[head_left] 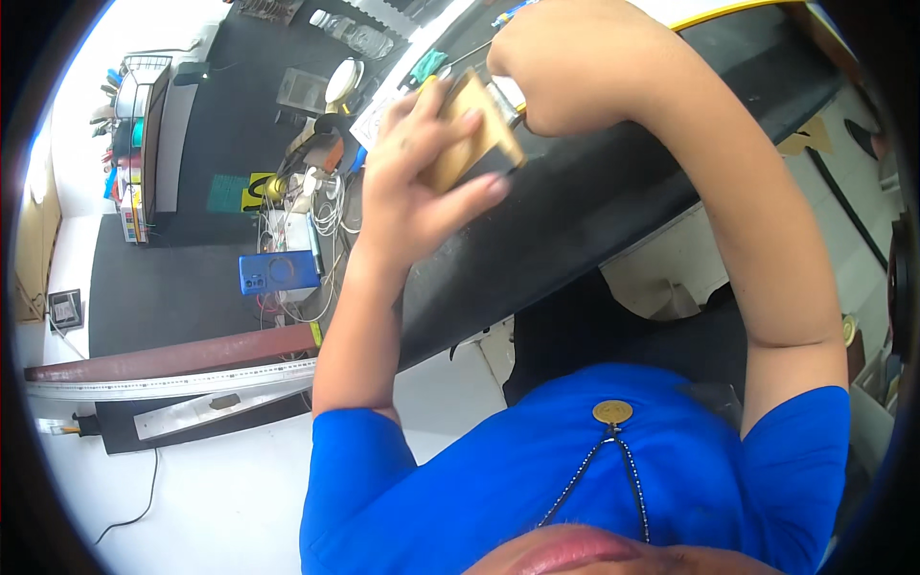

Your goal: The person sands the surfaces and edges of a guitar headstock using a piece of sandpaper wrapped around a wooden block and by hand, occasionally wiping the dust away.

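Over the dark bench [537, 230], here's the right hand [575, 77] curled into a fist, its contents hidden, so I can't tell what it grips, while the left hand [407, 158] half-closes, fingers and thumb around the tan block [498, 126], tilted beside that fist, seemingly to steady it! The blue phone [278, 272] lies well off left, presumably parked clear.
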A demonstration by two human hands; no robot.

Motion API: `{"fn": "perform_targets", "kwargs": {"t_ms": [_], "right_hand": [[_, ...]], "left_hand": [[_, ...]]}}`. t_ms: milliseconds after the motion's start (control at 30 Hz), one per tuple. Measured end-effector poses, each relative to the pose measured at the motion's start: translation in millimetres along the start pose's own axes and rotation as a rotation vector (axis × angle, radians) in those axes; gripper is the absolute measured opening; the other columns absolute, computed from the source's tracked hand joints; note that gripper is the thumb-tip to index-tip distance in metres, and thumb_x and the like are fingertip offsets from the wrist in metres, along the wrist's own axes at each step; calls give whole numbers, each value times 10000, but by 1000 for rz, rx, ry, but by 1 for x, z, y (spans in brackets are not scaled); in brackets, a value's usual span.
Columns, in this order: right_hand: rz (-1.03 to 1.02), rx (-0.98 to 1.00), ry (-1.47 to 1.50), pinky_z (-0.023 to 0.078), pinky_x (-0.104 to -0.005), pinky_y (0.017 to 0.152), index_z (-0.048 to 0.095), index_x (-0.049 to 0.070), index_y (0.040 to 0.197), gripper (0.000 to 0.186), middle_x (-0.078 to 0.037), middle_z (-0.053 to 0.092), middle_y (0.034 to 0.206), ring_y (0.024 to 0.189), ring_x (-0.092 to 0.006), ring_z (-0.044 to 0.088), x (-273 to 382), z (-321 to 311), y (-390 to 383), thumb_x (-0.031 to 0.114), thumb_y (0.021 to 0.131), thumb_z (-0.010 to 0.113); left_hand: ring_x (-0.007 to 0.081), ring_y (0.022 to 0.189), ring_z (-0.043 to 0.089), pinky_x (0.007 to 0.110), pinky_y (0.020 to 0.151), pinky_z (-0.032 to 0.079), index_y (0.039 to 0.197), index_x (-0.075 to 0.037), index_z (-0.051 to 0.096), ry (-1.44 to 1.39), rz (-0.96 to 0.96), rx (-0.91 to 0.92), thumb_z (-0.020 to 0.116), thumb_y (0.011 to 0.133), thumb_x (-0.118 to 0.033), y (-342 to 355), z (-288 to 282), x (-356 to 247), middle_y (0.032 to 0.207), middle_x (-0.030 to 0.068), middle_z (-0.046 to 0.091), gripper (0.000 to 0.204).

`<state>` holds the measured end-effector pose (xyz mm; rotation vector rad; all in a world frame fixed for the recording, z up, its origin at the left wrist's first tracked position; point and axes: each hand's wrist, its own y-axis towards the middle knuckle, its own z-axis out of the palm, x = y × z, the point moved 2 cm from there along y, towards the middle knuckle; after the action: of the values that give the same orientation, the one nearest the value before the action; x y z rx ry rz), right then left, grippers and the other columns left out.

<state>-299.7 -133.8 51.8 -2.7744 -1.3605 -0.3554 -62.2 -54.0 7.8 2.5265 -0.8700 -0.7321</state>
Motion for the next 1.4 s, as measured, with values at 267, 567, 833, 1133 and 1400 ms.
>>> {"fn": "perform_targets", "kwargs": {"t_ms": [267,567,833,1133,1400], "right_hand": [[-30,42,15,629,-487,852,845,31,943,270,-212,823,964,942,-379,810,1,-4,6,219,841,682],[25,31,-21,628,-490,852,849,39,948,262,-215,821,962,945,-386,806,-1,-1,1,199,839,672],[31,51,5,629,-488,840,843,22,939,258,-222,818,953,932,-385,807,2,-2,0,181,835,668],[-7,-6,18,632,-491,837,845,27,932,252,-219,819,949,926,-383,809,4,-3,4,186,829,679],[41,5,-35,631,-480,862,848,34,966,261,-220,819,963,948,-383,809,-1,-2,0,201,844,689]], "left_hand": [[502,1359,603,589,1162,466,1258,-79,812,-1,-122,-10,978,768,-483,-109,-41,22,1577,310,629,656],[488,1314,631,577,1137,481,1238,-76,818,37,-66,-8,982,759,-470,-49,-18,9,1556,309,644,641],[456,1254,651,533,1082,523,1267,-64,804,73,-36,-2,993,761,-394,-11,-7,5,1523,312,665,632],[475,1293,631,571,1122,494,1246,-32,791,60,-103,-40,970,779,-403,-81,-35,21,1519,307,669,623],[476,1326,632,554,1156,480,1263,-50,805,69,-100,-20,968,796,-436,-82,-32,18,1517,317,668,628]]}}
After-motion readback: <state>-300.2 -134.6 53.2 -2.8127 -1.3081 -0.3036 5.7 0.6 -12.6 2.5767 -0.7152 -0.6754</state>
